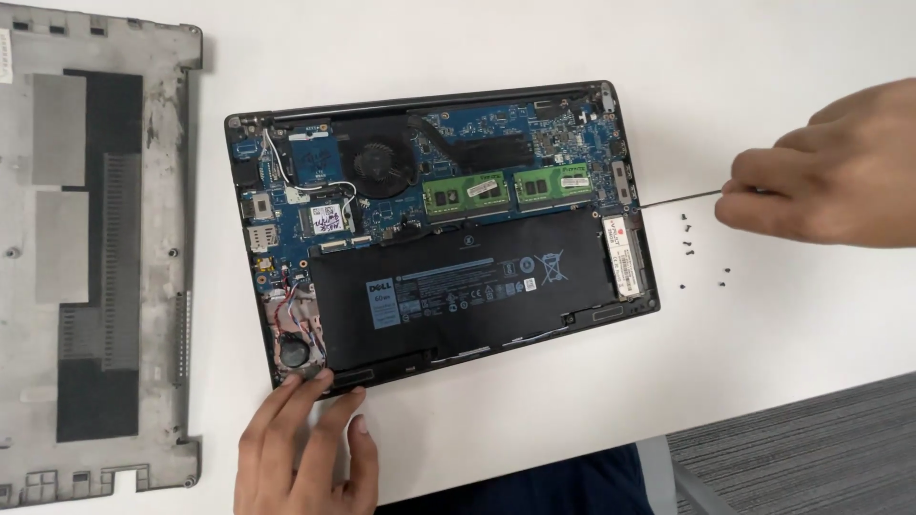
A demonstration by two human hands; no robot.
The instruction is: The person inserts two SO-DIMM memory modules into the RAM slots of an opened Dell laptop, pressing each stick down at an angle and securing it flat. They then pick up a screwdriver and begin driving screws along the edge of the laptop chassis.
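An opened laptop (pixel 439 229) lies bottom-up on a white table (pixel 534 401), showing its black battery (pixel 458 291), fan (pixel 382 164), two green memory sticks (pixel 506 189) and blue board. My left hand (pixel 303 448) presses its fingertips on the laptop's near left corner. My right hand (pixel 835 172) holds a thin screwdriver (pixel 673 199) whose tip touches the laptop's right edge beside a small silver drive card (pixel 625 256).
The laptop's removed grey bottom cover (pixel 95 257) lies inside-up at the left. Several tiny black screws (pixel 701 256) are scattered on the table right of the laptop. Grey carpet (pixel 811 448) shows past the table's near right edge.
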